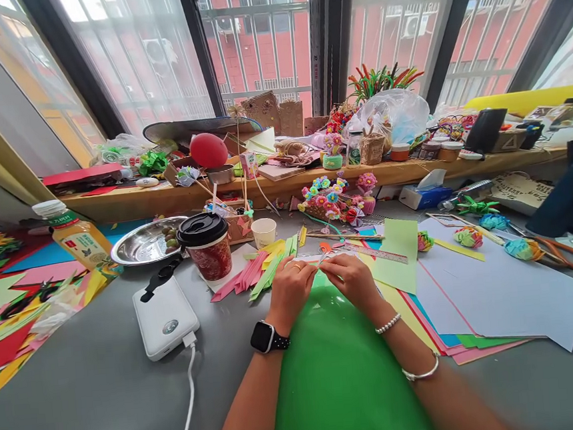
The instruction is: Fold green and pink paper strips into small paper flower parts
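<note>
A: While we lean over the grey counter (pixel 81 393), our left hand (pixel 290 285) and right hand (pixel 352 277) meet fingertip to fingertip, both pinched narrow on a small strip of paper (pixel 321 264).

B: Where do we have that strip?

A: Just above the far edge of the bright green sheet (pixel 340 371) that lies under our wrists, near the ruler (pixel 377 254).

B: And what do we have around us?

A: We wear a smartwatch (pixel 266 337) on the left wrist and a bead bracelet (pixel 388 325) on the right. To our left lie a white power bank (pixel 165 317), its cable plugged in, and a red paper cup (pixel 208 248) with a black lid. Folded pink and green paper strips (pixel 261 271) fan out between the cup and our hands. To our right a stack of coloured paper sheets (pixel 498 290) spreads across the counter, and a paper-flower bouquet (pixel 335 197) stands behind.
</note>
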A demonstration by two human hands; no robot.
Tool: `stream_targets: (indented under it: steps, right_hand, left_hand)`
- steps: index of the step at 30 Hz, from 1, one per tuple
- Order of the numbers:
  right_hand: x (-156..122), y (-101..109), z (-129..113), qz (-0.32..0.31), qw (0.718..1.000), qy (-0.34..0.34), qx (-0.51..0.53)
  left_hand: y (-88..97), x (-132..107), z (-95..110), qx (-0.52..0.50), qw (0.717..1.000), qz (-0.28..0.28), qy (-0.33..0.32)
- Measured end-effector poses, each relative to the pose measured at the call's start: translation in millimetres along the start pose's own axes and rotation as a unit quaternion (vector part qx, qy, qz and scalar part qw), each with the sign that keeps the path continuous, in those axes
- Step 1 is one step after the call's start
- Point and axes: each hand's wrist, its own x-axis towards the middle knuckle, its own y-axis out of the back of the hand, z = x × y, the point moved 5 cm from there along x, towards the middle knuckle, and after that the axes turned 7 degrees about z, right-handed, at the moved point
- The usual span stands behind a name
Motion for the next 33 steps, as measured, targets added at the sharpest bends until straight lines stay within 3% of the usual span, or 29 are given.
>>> stream_targets:
  steps: [7, 16, 20, 23, 25, 29, 33]
  right_hand:
    - [0, 3, 10, 0.034, 0.997, -0.017, -0.062]
    - [-1, 10, 21, 0.079, 0.990, -0.099, -0.068]
    - [0, 17, 28, 0.121, 0.972, -0.193, 0.062]
    - [1, 9, 30, 0.077, 0.931, -0.258, 0.247]
    - [0, 1, 29, 0.031, 0.905, -0.283, 0.317]
    - [-3, -8, 27, -0.014, 0.893, -0.290, 0.345]
    - [-5, -9, 27, -0.014, 0.892, -0.296, 0.340]
  left_hand:
    - [2.4, -2, -7, 0.018, 0.999, 0.049, 0.005]
    - [3.2, -2, -9, -0.003, 0.999, 0.046, 0.025]
    - [2.2, -2, -13, -0.039, 0.996, 0.035, 0.072]
    - [-0.5, -2, -14, -0.110, 0.985, 0.019, 0.128]
    - [-3.3, -2, -12, -0.169, 0.973, 0.002, 0.156]
    - [-7.8, -1, -11, -0.243, 0.951, -0.021, 0.191]
    - [-11.4, -2, -15, -0.275, 0.934, -0.031, 0.226]
